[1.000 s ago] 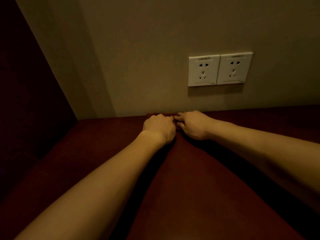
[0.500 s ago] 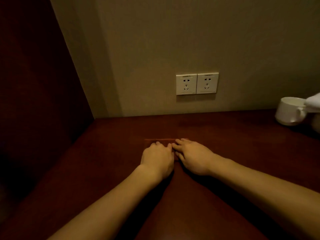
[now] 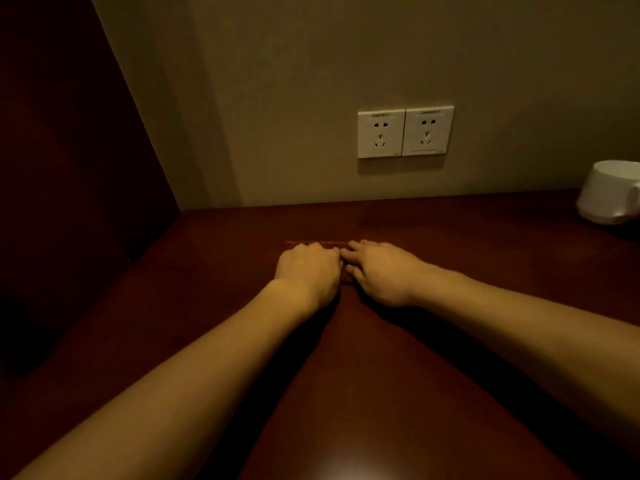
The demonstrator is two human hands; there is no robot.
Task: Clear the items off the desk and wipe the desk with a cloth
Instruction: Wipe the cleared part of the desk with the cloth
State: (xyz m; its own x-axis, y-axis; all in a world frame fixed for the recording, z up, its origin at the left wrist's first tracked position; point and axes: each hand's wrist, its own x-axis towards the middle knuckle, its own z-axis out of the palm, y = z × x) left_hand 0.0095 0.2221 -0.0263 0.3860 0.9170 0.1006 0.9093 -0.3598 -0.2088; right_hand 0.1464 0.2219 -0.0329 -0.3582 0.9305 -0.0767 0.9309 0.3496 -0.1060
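Cloth (image 3: 313, 243) on desk (image 3: 450, 258) lies under both flat-pressing hands, left (image 3: 308, 271), right (image 3: 381, 271); socket (image 3: 405, 132) lettering unreadable.

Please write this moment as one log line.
phase: wiping | left hand: on cloth | right hand: on cloth | desk: mug at right

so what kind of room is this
Probably a hotel or guest room, though that is a guess. A dark red-brown wooden desk stands against a plain beige wall with twin white wall sockets, and a white cup sits at the desk's right edge.
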